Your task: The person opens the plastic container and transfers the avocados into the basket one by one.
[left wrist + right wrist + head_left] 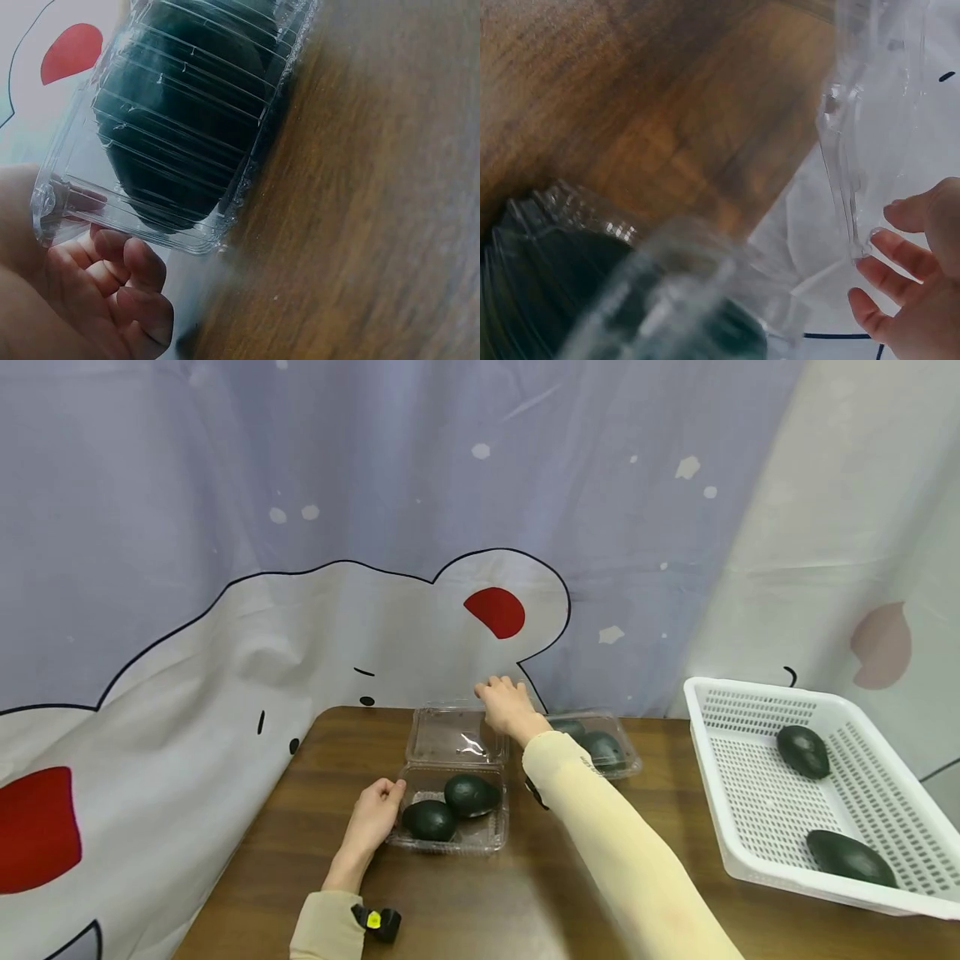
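Note:
A clear plastic clamshell box [487,839] stands on the table with its lid [450,735] raised at the back. Inside lie two dark green avocados, one at the front left [430,820] and one at the back right [471,795]. My left hand [372,817] grips the left wall of the box, with the other fingers curled below the rim in the left wrist view. Over the lid's far right corner is my right hand [512,706]. Its fingertips [885,244] touch the lid edge in the right wrist view, thumb apart from them.
Right of the open box, a second clear box [630,764] with avocados in it sits behind my right forearm. A white perforated basket [708,777] at the right holds two avocados, one farther [802,752] and one nearer [851,857]. A printed curtain [375,635] hangs behind the table.

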The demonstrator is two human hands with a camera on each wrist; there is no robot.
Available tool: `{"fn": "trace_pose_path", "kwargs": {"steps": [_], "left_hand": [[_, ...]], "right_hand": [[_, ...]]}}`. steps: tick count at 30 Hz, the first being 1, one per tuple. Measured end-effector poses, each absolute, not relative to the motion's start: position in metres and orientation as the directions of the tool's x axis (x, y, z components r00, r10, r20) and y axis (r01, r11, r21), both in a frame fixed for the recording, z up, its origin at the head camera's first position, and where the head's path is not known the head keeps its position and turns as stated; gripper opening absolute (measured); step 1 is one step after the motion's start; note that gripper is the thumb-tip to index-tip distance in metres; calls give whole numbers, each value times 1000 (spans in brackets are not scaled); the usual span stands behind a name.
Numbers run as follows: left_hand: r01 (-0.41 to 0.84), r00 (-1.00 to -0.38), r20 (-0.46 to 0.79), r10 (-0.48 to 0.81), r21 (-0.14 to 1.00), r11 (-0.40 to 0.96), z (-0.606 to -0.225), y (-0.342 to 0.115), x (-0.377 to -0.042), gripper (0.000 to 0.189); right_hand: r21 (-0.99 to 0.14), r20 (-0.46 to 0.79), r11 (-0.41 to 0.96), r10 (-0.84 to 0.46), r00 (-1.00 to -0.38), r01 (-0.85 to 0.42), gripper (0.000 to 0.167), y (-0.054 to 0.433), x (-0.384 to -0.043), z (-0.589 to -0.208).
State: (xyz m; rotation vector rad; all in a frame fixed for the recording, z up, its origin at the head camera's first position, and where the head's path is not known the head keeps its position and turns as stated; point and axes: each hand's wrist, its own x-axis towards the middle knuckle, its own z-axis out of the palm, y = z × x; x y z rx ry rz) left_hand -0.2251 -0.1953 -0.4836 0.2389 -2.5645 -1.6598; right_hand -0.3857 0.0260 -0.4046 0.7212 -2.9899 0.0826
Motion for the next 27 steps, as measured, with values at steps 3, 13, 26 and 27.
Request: {"fn": "trace_pose_path", "kwargs": {"steps": [3, 13, 26, 27], "left_hand": [[-91, -983, -18, -181, 910, 403, -484, -195, -225, 30], [-75, -983, 3, -181, 905, 419, -483, -194, -224, 31], [-90, -989, -26, -148, 893, 441, -481, -195, -226, 33], [-91, -989, -28, -147, 892, 443, -481, -195, -226, 33]], "right_hand": [[-40, 63, 892, -448, -892, -451, 36, 24, -388, -413], [-74, 12, 889, -452, -892, -451, 35, 25, -388, -419], [-59, 74, 832, -548, -833, -552, 28, 37, -365, -405], [-60, 82, 822, -562, -823, -567, 28, 38, -363, -403]]}}
